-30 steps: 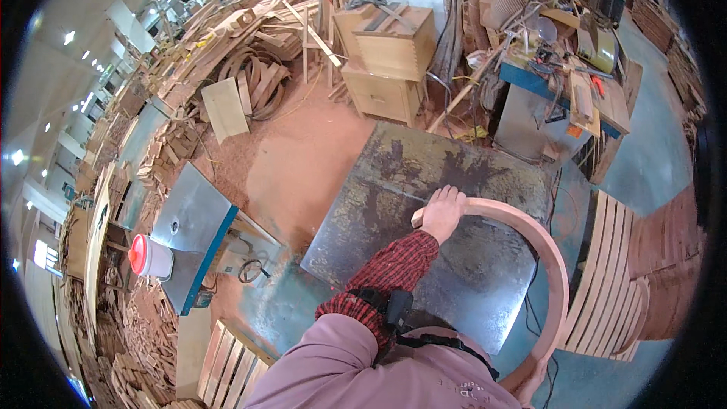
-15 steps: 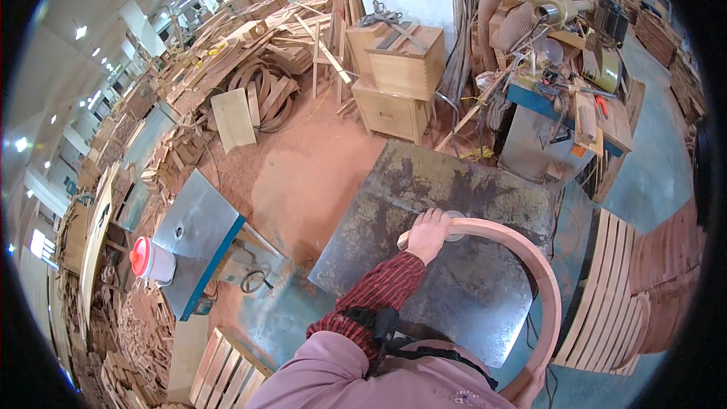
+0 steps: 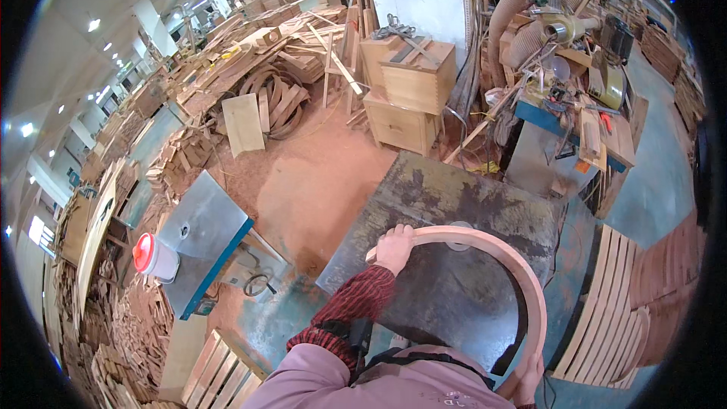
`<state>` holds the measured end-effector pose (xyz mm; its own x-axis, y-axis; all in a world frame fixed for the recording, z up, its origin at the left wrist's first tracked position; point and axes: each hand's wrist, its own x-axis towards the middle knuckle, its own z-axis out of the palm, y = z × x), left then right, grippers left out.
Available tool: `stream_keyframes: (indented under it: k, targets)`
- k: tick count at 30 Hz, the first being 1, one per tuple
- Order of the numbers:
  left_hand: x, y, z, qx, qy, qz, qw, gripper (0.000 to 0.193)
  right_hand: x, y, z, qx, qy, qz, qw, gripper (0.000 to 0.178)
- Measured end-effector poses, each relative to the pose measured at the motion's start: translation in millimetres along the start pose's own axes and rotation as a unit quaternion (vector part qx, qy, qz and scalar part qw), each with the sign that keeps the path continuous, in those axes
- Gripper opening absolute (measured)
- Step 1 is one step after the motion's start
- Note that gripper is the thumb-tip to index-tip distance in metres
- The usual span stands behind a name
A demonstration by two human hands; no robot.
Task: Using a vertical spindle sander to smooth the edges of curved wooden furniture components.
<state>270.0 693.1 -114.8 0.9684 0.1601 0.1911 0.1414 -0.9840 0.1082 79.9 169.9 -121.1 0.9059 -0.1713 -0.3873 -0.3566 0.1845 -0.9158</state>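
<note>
A curved wooden piece, bent in a broad arc, lies over the dark metal machine table. My left hand is wrapped around it close to its far left end, a short stub of which sticks out past my fingers. Down at the lower right, near my body, my right hand grips the other end; part of that hand and the tip of the wood are hidden at the picture's edge. A pale round disc on the table top touches the inner side of the arc.
To the left stands a grey machine table bearing a white bucket with a red lid. Wooden cabinets stand beyond the table. Slatted wood lies at the right. A cluttered workbench sits far right.
The curved piece has slid leftward across the table, with my left hand moving along with it. My right hand now shows at the lower right. The whole view has shifted slightly.
</note>
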Motion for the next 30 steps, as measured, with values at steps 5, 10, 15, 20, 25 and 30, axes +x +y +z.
stream_keyframes:
  k: [5,10,15,20,25,30]
  targets:
    - [-15.1,-25.6,-7.9,-0.04,-0.017,-0.06,0.997,0.027,17.4,-7.8,15.8,-0.059,-0.028,-0.016,0.998,0.048]
    - [-28.2,-52.3,-15.0,-0.054,-0.044,-0.112,0.991,0.03,28.7,-25.0,40.2,-0.111,-0.05,-0.013,0.992,0.047]
    - [-43.3,-81.7,-29.9,-0.049,-0.063,-0.132,0.988,0.028,38.8,-45.3,74.1,-0.231,-0.053,-0.045,0.971,0.05]
    - [-56.9,-96.7,-57.3,-0.03,-0.104,-0.192,0.975,0.03,72.5,-31.7,92.5,-0.27,-0.056,-0.125,0.953,0.049]
    - [-70.1,-119.8,-58.8,-0.011,-0.105,-0.214,0.971,0.025,104.4,-20.0,100.8,-0.337,-0.091,-0.141,0.927,0.049]
    - [-82.7,-140.2,-43.1,0.004,-0.09,-0.21,0.974,0.02,113.9,-19.2,110.9,-0.378,-0.089,-0.125,0.913,0.043]
